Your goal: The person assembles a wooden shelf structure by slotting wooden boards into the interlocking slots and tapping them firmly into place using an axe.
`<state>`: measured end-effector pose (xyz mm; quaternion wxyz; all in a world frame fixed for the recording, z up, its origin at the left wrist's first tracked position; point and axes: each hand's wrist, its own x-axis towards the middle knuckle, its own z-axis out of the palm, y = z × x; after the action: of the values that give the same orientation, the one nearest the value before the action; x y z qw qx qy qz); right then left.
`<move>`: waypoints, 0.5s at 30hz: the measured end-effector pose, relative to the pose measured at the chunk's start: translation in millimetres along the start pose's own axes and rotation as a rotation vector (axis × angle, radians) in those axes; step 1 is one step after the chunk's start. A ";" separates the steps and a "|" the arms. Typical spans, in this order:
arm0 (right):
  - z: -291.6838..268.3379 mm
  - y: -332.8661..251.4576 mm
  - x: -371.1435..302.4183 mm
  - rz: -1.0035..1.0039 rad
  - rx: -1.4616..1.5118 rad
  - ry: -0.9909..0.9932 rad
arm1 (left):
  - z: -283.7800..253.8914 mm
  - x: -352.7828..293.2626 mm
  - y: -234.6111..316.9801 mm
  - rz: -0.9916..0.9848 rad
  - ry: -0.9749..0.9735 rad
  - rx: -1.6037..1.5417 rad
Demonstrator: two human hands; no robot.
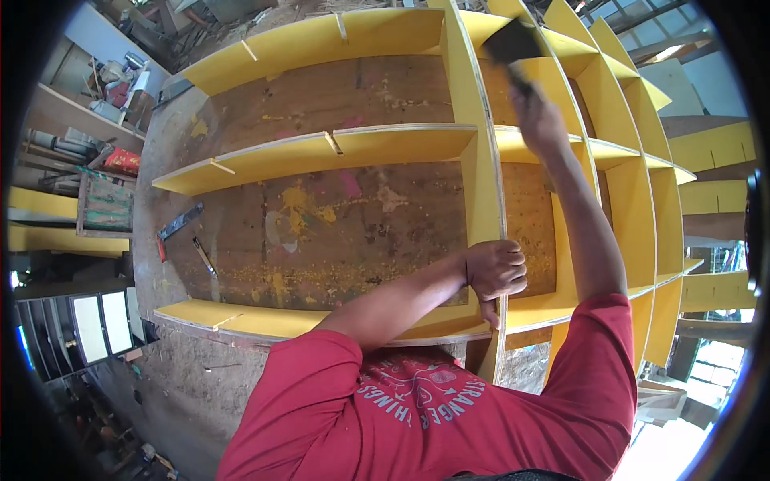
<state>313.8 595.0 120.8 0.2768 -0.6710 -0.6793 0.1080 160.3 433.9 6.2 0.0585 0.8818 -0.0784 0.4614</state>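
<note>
My right hand (539,120) grips the handle of a mallet (514,42) with a dark, blocky head, raised over the far part of a yellow board frame. Motion blurs the mallet a little. My left hand (497,271) is closed over the top edge of a long yellow crosswise board (484,192), near its close end. Slotted yellow boards (321,152) run leftward from that board, standing on edge. To its right, more yellow boards (618,152) interlock into a grid of open compartments.
Below the frame lies a stained brown worktable (321,228) with yellow paint spots. A try square (181,221) with a red handle and a slim tool (205,256) rest at its left. Beyond stand a greenish crate (106,200) and a cluttered shelf (120,88). Further slotted yellow boards (718,148) are at right.
</note>
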 end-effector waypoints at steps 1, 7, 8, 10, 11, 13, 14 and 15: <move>7.8 -2.0 -0.3 0.043 -0.148 -0.118 | -2.0 -1.9 1.1 0.001 0.006 -0.002; -17.5 -19.4 16.2 0.067 -0.317 -0.277 | -0.6 -7.8 -2.8 -0.011 -0.045 -0.038; -20.2 -18.0 21.2 0.069 -0.315 -0.275 | 0.1 -8.4 -7.4 -0.004 -0.045 -0.037; -27.8 -30.9 19.3 0.017 -0.113 -0.007 | 3.0 -11.2 0.7 -0.031 -0.044 -0.039; -25.0 -32.0 13.5 -0.112 0.059 0.164 | 4.6 -11.3 4.6 -0.045 -0.042 -0.040; -13.3 -4.5 4.5 -0.091 -0.024 0.137 | 6.2 -4.3 5.7 -0.031 -0.047 -0.034; 3.5 22.7 2.5 -0.085 -0.098 0.048 | 5.2 -0.9 3.2 -0.019 -0.044 -0.044; 20.2 19.7 -0.5 0.052 -0.326 -0.212 | 0.9 -2.4 1.7 -0.023 -0.025 -0.025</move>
<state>320.0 600.5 93.9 0.0885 -0.7091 -0.6957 0.0736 159.3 432.3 3.7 0.0737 0.8876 -0.0748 0.4485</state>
